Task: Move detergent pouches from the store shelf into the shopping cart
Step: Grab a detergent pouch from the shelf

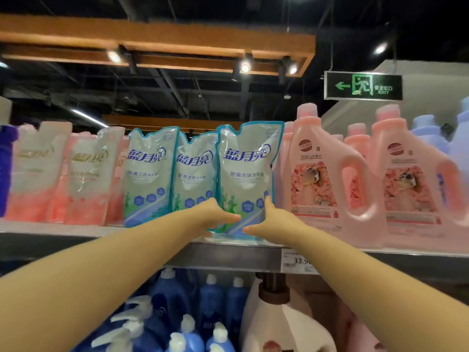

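Two hands, our left hand (215, 214) and right hand (272, 219), clasp the base of the rightmost blue pouch (247, 174), upright on the shelf (228, 255) just left of the pink bottle (322, 179), so we judge lifting it clear comes next, with no cart in view.

Three blue-edged detergent pouches (198, 174) upright on shelf (228, 257), side by side
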Demonstrator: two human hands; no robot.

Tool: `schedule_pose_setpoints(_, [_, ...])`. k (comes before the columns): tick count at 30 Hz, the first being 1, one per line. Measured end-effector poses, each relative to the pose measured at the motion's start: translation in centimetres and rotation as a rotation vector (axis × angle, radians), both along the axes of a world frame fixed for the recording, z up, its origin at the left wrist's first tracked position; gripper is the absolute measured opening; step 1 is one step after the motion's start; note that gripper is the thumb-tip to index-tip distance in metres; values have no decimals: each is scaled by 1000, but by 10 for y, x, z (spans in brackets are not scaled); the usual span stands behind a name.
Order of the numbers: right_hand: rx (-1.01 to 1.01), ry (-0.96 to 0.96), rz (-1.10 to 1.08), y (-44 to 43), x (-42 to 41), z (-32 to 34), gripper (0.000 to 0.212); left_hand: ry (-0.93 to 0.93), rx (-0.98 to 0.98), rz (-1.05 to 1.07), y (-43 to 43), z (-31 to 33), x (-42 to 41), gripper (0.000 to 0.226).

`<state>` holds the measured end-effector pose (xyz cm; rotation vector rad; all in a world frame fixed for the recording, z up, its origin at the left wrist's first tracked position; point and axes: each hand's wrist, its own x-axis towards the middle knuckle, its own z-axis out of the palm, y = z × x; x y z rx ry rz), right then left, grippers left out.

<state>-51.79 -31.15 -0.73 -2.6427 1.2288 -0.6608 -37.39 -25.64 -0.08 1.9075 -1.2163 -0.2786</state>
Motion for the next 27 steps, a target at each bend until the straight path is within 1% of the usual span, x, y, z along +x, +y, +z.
schedule_pose_setpoints(2, [25, -8, -10, 3, 1, 0, 94, 9, 3, -18, 3, -1, 2, 64])
schedule_pose_setpoints(5, [35, -15, -51, 7, 2, -3, 91, -46, 22, -29, 5, -2, 6, 60])
schedule_pose_setpoints(10, [13, -1, -161, 12, 7, -6, 88, -236, 37, -32, 13, -1, 5, 52])
schedule_pose_setpoints(12, [19, 3, -183, 14, 8, -7, 86, -253, 43, -57, 12, 0, 7, 50])
schedule_pose_setpoints(18, [74, -29, -180, 15, 9, -7, 84, -337, 93, -47, 3, 0, 11, 47])
schedule_pose_setpoints(27, [11, 20, -194, 16, 11, -6, 80, -457, 125, 23, -5, 1, 14, 38])
